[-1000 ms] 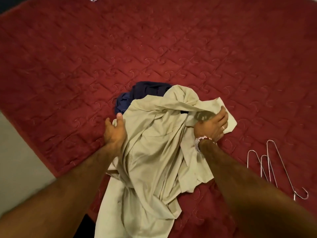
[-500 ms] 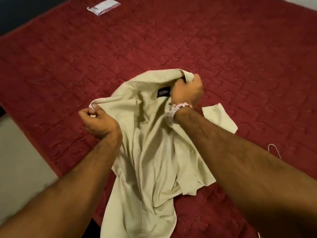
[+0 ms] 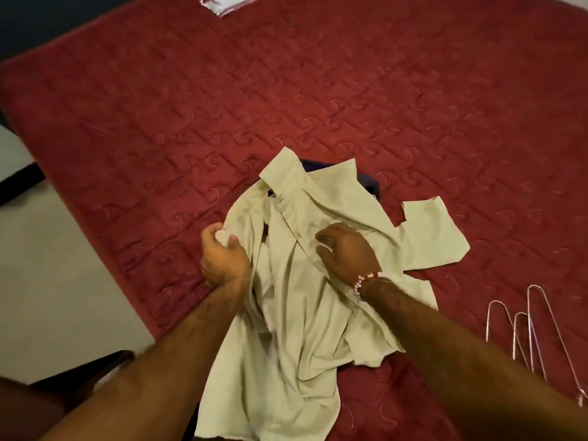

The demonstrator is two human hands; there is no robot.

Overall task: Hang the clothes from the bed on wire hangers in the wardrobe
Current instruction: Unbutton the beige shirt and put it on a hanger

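A beige shirt (image 3: pixel 296 313) lies crumpled on the red quilted bed (image 3: pixel 318 90), near its front edge, with the tail spilling over that edge towards the camera. Its collar (image 3: pixel 286 173) points away, and one short sleeve (image 3: pixel 426 230) lies flat out to the right.

The left hand (image 3: pixel 222 253) holds the shirt's left shoulder: its grip is curled tight round a bunched fold of cloth, thumb and fingers pinching it. The right hand (image 3: pixel 346 249) rests on the shirt front, just beside the button strip. Its grip is loose, with the fingers lightly bent and their tips touching the cloth, nothing clasped. A beaded bracelet (image 3: pixel 362 283) sits on that wrist.

A navy garment (image 3: pixel 366 183) lies under the shirt, only a dark edge showing past the collar. The wire hangers (image 3: pixel 525 329) lie together on the bed to the right, apart from the shirt and untouched – how many, I cannot tell. A white packet (image 3: pixel 229 4) lies at the bed's far edge, and pale floor (image 3: pixel 47 249) shows on the left
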